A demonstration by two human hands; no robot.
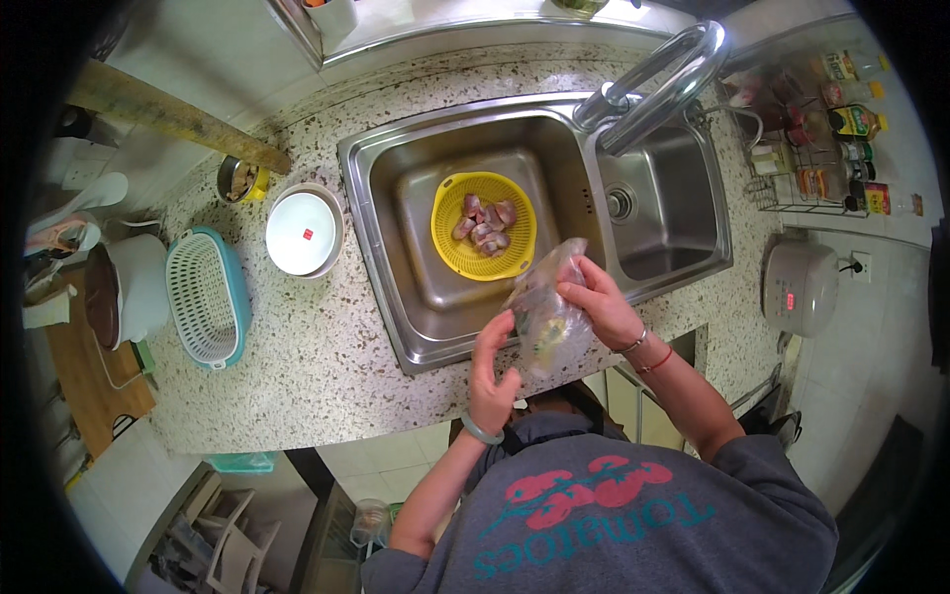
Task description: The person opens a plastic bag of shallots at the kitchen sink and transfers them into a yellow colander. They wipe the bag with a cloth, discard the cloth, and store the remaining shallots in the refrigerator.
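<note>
Over the near rim of the sink, a clear plastic bag hanging on one pinch

Take the yellow colander as the clock's centre. Toward nine o'clock, on the speckled tabletop, sit a teal-rimmed basket and, closer in, stacked white bowls, both well apart from the hands. The colander rests in the large basin, holding dark reddish meat pieces.

At six o'clock the left hand is half spread, thumb and fingers apart, beside the bag; I cannot tell whether a fingertip touches it. The bag lies at five o'clock, crumpled, with a yellowish patch on or inside it. At four, the right hand pinches its upper part between thumb and fingers.

That single pinch looks like the weak point: if the film is wet, it could slip and drop into the basin or onto the tabletop's edge. Any liquid in the folds could drip outside the rim, since the bag's lower end hangs that way. A careless swing toward eleven could knock the colander and spill pieces.

At three o'clock is the small basin; at two, the faucet.
</note>
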